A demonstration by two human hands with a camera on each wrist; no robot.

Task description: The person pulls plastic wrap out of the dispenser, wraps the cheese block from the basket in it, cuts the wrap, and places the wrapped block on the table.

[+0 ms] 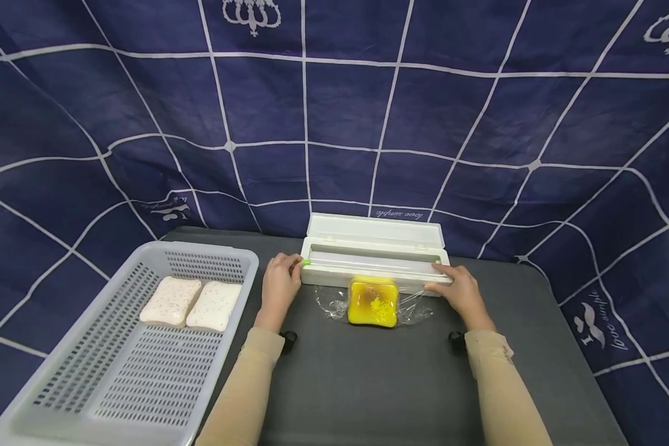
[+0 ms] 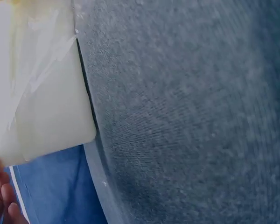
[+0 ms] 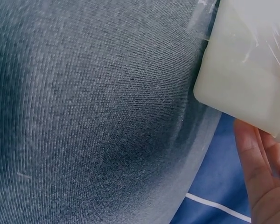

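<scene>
A white cling film dispenser stands at the back of the table with its lid raised and a roll of film inside. At its left end, my left hand pinches a small green slider on the front edge. My right hand grips the opposite end, thumb on the front wall and fingers at the end and top. Just before the dispenser lies a yellow toast-shaped piece, with clear film spreading out on both sides. Both wrist views show the dispenser's front with film over it.
To the left sits a grey-white plastic basket holding two bread-slice-shaped pieces, one speckled. A dark grey cloth covers the table. Behind and on both sides hangs a navy curtain with white grid lines.
</scene>
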